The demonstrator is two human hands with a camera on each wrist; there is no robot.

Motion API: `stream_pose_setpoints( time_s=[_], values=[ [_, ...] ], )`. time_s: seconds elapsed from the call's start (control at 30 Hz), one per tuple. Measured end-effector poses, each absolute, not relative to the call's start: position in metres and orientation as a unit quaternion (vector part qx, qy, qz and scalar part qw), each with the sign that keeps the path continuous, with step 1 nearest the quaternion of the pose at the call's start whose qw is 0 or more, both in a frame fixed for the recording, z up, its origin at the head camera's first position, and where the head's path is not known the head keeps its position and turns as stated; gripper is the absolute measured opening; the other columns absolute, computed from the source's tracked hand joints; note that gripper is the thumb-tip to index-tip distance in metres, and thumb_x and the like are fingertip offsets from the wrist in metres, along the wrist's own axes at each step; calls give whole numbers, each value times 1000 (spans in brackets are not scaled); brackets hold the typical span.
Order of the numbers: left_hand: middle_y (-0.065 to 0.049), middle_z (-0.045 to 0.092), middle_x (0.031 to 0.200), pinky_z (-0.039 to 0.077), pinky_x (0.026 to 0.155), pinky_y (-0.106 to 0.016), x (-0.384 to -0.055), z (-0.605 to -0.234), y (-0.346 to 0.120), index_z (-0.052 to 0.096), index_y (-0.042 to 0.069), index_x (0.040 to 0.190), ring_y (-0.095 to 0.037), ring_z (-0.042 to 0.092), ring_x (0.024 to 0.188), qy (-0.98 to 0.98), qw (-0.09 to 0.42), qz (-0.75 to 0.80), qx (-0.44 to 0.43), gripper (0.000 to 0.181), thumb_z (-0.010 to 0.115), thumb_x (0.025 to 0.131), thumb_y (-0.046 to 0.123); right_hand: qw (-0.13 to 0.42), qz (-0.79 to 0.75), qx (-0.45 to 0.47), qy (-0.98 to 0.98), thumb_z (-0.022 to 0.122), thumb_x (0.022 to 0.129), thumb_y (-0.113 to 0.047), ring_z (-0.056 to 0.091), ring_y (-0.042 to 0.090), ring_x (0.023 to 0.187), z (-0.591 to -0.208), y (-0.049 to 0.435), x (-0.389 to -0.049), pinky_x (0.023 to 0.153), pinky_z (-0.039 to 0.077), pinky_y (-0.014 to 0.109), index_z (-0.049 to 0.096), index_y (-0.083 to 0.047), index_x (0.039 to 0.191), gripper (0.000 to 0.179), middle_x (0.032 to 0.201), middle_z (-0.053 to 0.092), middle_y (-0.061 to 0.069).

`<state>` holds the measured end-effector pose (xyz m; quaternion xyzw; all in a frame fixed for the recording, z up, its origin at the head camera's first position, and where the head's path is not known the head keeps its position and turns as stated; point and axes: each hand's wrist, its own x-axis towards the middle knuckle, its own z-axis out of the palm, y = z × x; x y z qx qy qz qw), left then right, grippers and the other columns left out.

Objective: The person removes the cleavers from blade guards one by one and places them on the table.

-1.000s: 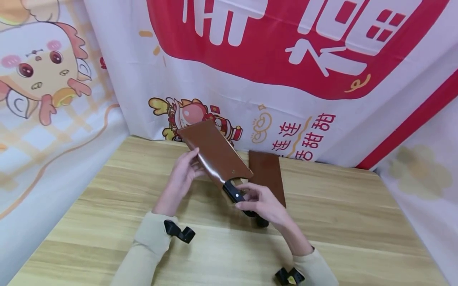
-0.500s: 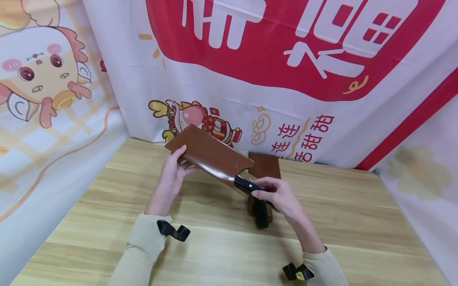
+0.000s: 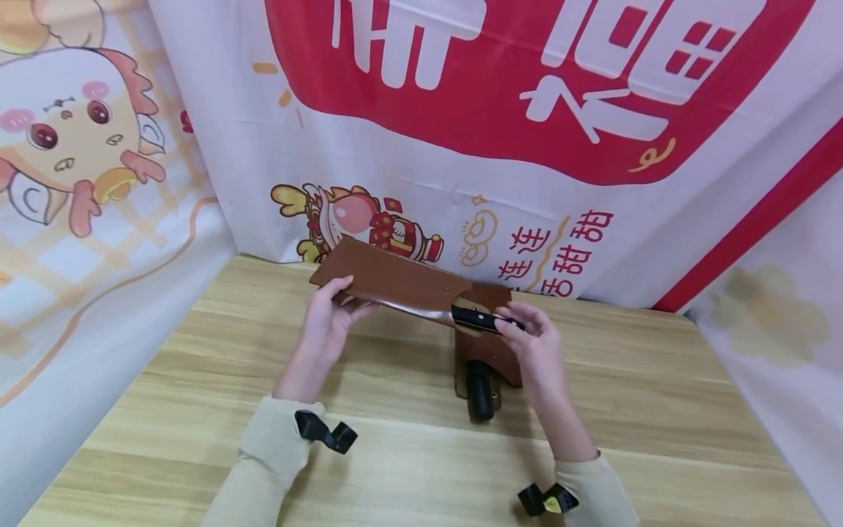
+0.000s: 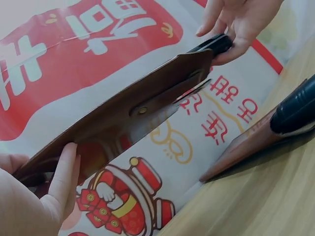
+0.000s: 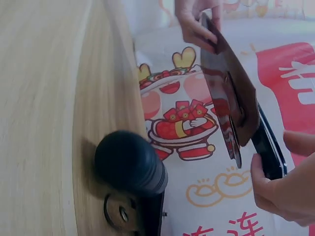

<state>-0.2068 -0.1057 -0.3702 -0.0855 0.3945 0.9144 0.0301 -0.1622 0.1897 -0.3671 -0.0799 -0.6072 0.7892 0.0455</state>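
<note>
Off the table, a brown leather knife sheath [image 3: 395, 282] is held nearly level, its wide end to the left. My left hand [image 3: 326, 322] grips that end, thumb on the upper face and fingers beneath. From the right end sticks out a black riveted knife handle [image 3: 474, 318]; in the head view the blade is hidden inside. My right hand [image 3: 540, 348] pinches the handle near its butt between thumb and fingers. The right wrist view shows the sheath's underside [image 5: 231, 88] with a strap across it, and the handle [image 5: 268, 147] between right thumb and fingers.
Below the raised sheath, a second brown sheath [image 3: 490, 351] lies on the wooden table [image 3: 408, 454], a thick black handle [image 3: 481, 395] pointing toward me. A printed cloth [image 3: 421, 168] hangs along the table's back edge. Both wrists carry black camera mounts [image 3: 326, 432].
The held sheath has swung from a steep slant to nearly level. My right hand has moved right and up with the handle, uncovering more of the second sheath. Both hands keep hold.
</note>
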Motion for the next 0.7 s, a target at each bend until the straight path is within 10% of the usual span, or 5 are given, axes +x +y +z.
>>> stream_pose_setpoints(
  time_s=[0.2,0.43,0.7],
  values=[
    [-9,61,113,57,98,-44,-204,-371,-94,43,9,138,-25,70,97,361,27,928,-86,31,49,108,12,31,901,-121,-415,57,101,9,71,18,104,-364,199,-165,99,55,31,64,-3,105,15,121,63,13],
    [-8,62,104,61,89,-36,-202,-374,-76,48,9,124,-22,67,92,327,26,942,-77,16,49,109,10,-16,939,-134,-315,44,104,10,66,17,110,-362,204,-169,109,45,30,44,3,135,32,148,38,16],
    [-10,60,114,60,87,-31,-199,-380,-62,45,10,136,-21,66,95,331,27,941,-71,29,50,108,5,-5,962,-121,-246,54,100,11,72,23,108,-362,210,-171,110,44,31,61,3,126,28,120,67,19]
  ],
)
